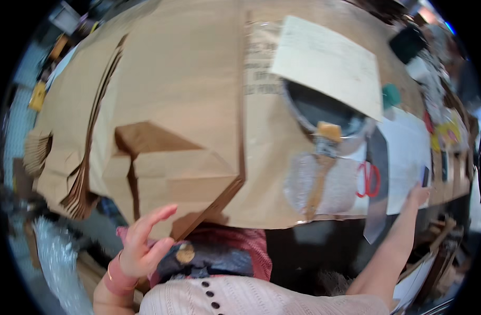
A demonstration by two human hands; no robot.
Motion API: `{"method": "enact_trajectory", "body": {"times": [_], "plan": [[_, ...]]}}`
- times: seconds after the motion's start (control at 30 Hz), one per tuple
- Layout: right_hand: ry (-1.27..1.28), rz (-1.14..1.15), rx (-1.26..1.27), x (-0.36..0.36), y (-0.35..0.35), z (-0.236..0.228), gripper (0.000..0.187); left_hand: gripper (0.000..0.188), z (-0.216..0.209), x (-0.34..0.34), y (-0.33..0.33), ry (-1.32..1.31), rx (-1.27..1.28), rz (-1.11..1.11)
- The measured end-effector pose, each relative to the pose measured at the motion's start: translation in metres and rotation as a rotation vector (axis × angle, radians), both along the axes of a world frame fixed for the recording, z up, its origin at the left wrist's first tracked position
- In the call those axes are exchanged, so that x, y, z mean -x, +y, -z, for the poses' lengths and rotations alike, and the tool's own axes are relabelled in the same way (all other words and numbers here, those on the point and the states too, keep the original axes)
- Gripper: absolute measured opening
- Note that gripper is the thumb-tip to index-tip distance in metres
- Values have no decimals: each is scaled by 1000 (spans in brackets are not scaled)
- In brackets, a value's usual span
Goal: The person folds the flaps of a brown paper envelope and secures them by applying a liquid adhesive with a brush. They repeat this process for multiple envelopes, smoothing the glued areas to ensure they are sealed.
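Note:
My left hand (146, 242) is raised near the front edge of a stack of brown paper bags (188, 79), its thumb and fingers apart and nothing between them. The top bag's folded end (182, 165) stands partly open. At the right of the table my right hand (419, 196) reaches over a white sheet (405, 152). Its fingertips are beside a small dark blue thing (425, 176); blur hides whether they grip it. Left of that arm lie red-handled scissors (368, 179) and a grey strip (377, 194) that overhangs the edge.
A round metal pan (298, 113) is partly covered by a pale board (329, 63). A wide brush (320, 173) leans at its near rim, over a crumpled clear plastic piece (293, 186). More bags (67, 121) lie left. Bubble wrap (59, 262) hangs below; a green round thing (391, 95) sits farther right.

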State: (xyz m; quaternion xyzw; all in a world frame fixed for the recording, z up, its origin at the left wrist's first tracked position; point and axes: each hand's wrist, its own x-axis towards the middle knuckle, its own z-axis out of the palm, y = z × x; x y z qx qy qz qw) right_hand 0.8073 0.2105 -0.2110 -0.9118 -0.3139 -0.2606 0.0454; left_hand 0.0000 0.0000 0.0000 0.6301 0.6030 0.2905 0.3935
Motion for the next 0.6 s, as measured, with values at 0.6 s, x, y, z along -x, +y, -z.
{"method": "enact_trajectory", "body": {"times": [0.6], "plan": [[1010,-1545,342,680,-26,-130,33,19,66,193,122,427,115,168]]}}
